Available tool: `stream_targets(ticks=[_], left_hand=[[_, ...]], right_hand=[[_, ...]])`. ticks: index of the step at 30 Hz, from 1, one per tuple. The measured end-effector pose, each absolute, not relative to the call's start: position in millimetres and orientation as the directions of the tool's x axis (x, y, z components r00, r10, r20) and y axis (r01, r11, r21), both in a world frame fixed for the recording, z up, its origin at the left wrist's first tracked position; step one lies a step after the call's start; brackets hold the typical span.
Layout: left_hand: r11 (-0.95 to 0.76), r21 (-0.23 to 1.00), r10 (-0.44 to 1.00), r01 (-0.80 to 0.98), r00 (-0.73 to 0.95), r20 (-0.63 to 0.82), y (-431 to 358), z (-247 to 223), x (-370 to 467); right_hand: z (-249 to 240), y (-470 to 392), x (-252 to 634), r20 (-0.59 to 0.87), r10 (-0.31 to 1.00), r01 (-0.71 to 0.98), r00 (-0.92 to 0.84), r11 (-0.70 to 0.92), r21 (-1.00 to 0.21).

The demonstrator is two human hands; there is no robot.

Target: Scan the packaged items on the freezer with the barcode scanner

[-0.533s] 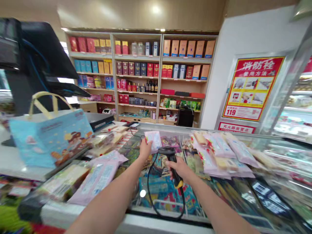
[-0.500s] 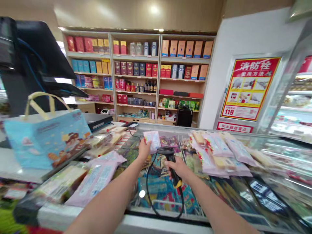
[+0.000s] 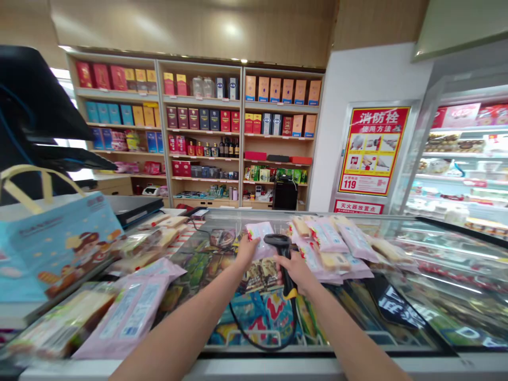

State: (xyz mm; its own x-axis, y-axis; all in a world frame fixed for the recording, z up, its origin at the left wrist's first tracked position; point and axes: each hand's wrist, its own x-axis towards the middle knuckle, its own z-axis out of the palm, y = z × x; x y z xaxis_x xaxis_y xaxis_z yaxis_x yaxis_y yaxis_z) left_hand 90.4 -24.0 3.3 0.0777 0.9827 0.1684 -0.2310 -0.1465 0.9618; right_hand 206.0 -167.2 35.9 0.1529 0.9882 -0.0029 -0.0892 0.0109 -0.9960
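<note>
- Pink packet [image 3: 260,231]: centre of frame, over the glass-topped case [image 3: 254,365]; my left hand [image 3: 246,251] pinches its left edge.
- Black scanner [image 3: 286,259]: just right of it, my right hand [image 3: 297,271] wrapped around the handle. Head overlaps packet's right side in view; can't tell if touching.
- Change: view swings right, packet and scanner now nearer the packet pile [image 3: 327,235] right of centre. Both grips unchanged, so packet and scanner remain paired.
- Outward: more packets [image 3: 129,307] lower left, blue bag [image 3: 71,243] far left, red poster [image 3: 375,151] upper right.
</note>
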Motion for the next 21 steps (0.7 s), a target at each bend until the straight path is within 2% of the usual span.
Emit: stream_targets(ticks=[5,9,13,21], left_hand=[[-0.030,0.960,0.981,-0.277,0.177,0.082,-53,4,162],[-0.051,0.969,0.976,-0.240,0.195,0.100,-73,3,209],[-0.086,0.974,0.969,-0.211,0.208,0.131,-81,7,239],[-0.044,0.997,0.951,-0.064,0.304,0.061,-81,2,284]], right_hand=[[38,-202,252,0.063,0.945,-0.079,0.321,0.093,-0.993],[43,-224,283,0.087,0.905,-0.076,0.417,0.130,-0.989],[45,-234,302,0.090,0.887,-0.096,0.453,0.149,-0.984],[41,-235,317,0.090,0.873,-0.130,0.479,0.172,-0.977]])
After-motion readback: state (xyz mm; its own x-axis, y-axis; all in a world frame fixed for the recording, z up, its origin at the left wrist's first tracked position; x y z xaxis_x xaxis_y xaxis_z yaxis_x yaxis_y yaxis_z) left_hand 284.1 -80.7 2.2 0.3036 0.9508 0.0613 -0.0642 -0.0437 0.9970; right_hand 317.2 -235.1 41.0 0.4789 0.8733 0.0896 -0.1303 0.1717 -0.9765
